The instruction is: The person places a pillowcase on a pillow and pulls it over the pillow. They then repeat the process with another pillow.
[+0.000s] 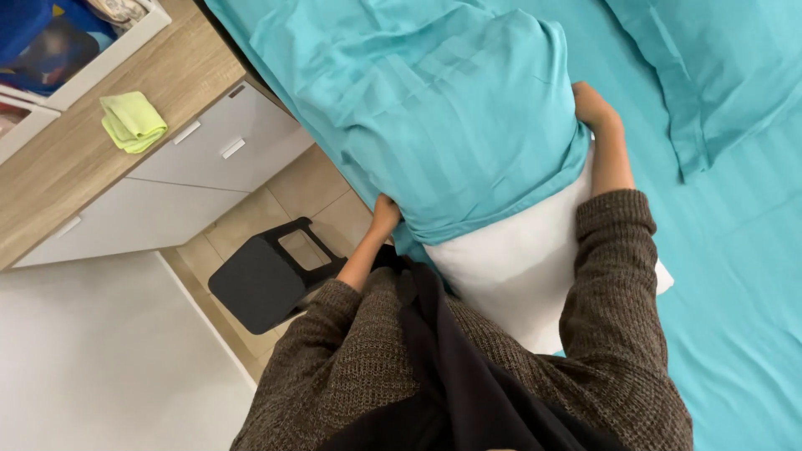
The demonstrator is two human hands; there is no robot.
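Two hands grip a teal pillowcase drawn partway over a white pillow, which lies on a bed with a teal sheet. Left hand is clamped on the case's open hem at the bed's edge; right hand clasps the case's far side, fingers partly hidden. The hands are well apart, the pillow between them. A second teal pillow lies beyond. Beside the bed: black stool, white drawers, yellow-green cloth on the wooden top
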